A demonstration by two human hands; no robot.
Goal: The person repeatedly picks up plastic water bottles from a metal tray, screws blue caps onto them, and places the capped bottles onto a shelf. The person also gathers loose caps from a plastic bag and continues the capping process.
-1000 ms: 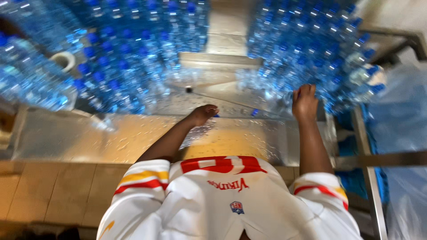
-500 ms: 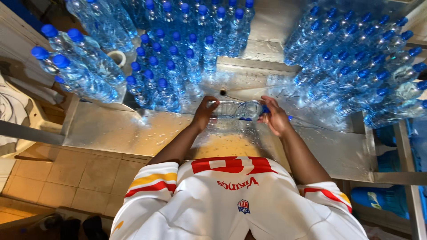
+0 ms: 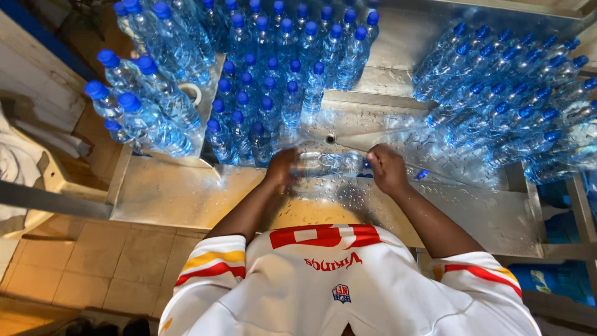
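- We've got both arms stretched fwd over the wet metal table (image 3: pixel 186 199), elbows bent a little, forearms closing in toward the middle
- Our left hand (image 3: pixel 283 169) is curled shut round the base end of a clear plastic bottle (image 3: pixel 329 164); fingers wrapped, knuckles up
- Our right hand (image 3: pixel 387 169) is closed on the bottle's other end, at the cap side; cap itself hidden under the fingers, can't tell its colour
- Bottle lies sideways betw. the two hands, held just above the table, near its middle, close in front of our white jersey (image 3: pixel 336 286)
- Room: left block of upright blue-capped bottles (image 3: pixel 267 93) stands just beyond the left hand, nearly touching; right-hand stack of blue-capped bottles (image 3: pixel 510 93) lies tilted, well apart from the right hand w/ bare wet metal between
- Open strip of table runs along the near edge, both sides of us; a small round drain hole (image 3: pixel 330 138) sits just beyond the held bottle
- Loose blue cap (image 3: pixel 421 175) on the metal near the right hand
- Table's left edge drops to tan floor tiles (image 3: pixel 81 261); right edge meets a metal frame (image 3: pixel 578 205)
- Bottle looks see-through, ribbed, wet; fill level unclear
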